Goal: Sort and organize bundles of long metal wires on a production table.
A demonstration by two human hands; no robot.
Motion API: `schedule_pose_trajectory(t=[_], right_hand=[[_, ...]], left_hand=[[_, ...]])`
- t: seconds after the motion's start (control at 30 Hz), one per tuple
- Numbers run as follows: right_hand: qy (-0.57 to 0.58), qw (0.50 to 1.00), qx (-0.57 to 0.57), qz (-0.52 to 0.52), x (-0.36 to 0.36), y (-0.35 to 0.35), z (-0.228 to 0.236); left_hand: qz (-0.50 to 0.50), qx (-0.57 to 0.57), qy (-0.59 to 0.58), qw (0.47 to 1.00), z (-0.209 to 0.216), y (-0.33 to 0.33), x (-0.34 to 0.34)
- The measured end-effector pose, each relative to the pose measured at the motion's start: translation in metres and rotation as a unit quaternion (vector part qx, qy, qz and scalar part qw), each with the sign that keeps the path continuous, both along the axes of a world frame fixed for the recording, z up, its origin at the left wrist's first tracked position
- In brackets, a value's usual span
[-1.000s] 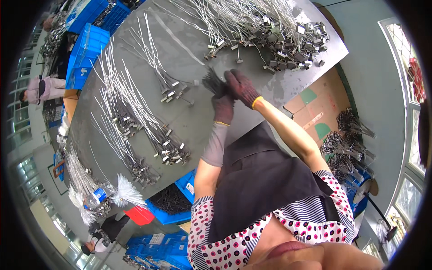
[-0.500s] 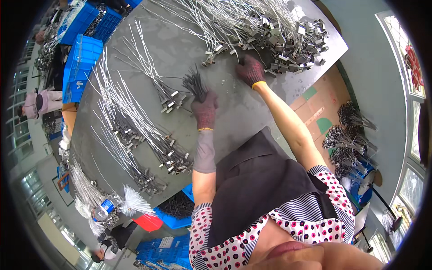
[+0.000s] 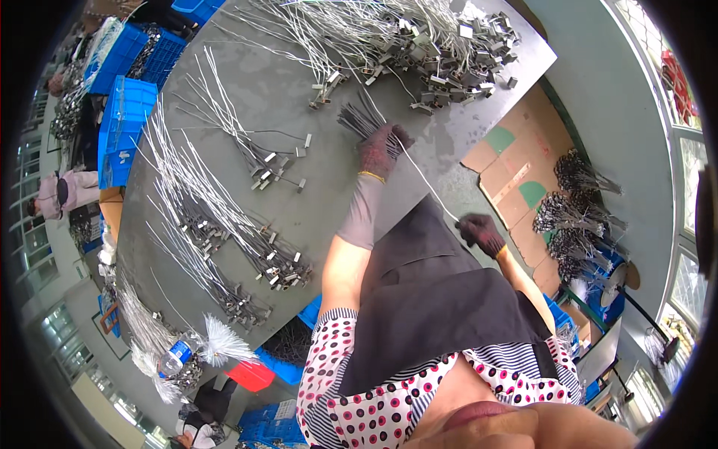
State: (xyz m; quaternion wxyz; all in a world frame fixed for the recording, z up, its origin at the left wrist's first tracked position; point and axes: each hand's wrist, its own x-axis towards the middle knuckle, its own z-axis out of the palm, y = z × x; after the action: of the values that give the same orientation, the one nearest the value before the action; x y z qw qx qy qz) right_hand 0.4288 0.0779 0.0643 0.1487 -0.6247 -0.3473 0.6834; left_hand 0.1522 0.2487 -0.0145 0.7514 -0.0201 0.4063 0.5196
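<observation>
My left hand point(image 3: 380, 152), in a dark red knitted glove, is closed around a bundle of dark wires point(image 3: 360, 120) above the grey table point(image 3: 321, 187). A single white wire point(image 3: 428, 183) runs taut from beside that hand down to the right. Its lower stretch ends at my gloved right hand point(image 3: 482, 233), closed on it past the table's edge. Beyond both hands lies a heap of white wires with small metal-cased ends point(image 3: 456, 67). To the left of my left hand sits a small group of similar wires point(image 3: 273, 165).
Longer wire bunches point(image 3: 280, 262) lie on the table's left part. Blue crates point(image 3: 127, 131) stand past its left edge, and a plastic bottle point(image 3: 175, 358) is at lower left. Flattened cardboard point(image 3: 508, 179) and dark wire bundles point(image 3: 565, 217) are at right.
My right hand has moved from the heap down and right past the table edge, drawing out the white wire. My left hand has shifted right with the dark bundle.
</observation>
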Motion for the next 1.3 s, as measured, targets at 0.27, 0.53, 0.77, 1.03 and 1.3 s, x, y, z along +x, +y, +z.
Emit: schedule_pose_trajectory(t=[0.27,0.53,0.77,1.03,1.3], right_hand=[[-0.155,0.985,-0.022,-0.068,0.068,-0.103,-0.013],[-0.196,0.977,0.005,-0.084,0.099,-0.117,-0.010],[-0.169,0.981,0.000,-0.098,0.097,-0.084,-0.026],[-0.004,0.995,0.097,-0.002,-0.039,0.066,-0.002],[0.141,0.984,0.099,-0.034,-0.150,0.149,0.022]], left_hand=[[0.112,0.043,0.031,0.992,0.031,0.005,-0.021],[0.199,0.045,0.065,0.977,0.061,-0.004,-0.034],[0.149,0.050,0.114,0.981,0.063,-0.026,-0.012],[0.050,0.072,0.139,0.986,0.059,-0.060,0.016],[0.077,0.097,0.249,0.961,0.076,-0.048,-0.032]])
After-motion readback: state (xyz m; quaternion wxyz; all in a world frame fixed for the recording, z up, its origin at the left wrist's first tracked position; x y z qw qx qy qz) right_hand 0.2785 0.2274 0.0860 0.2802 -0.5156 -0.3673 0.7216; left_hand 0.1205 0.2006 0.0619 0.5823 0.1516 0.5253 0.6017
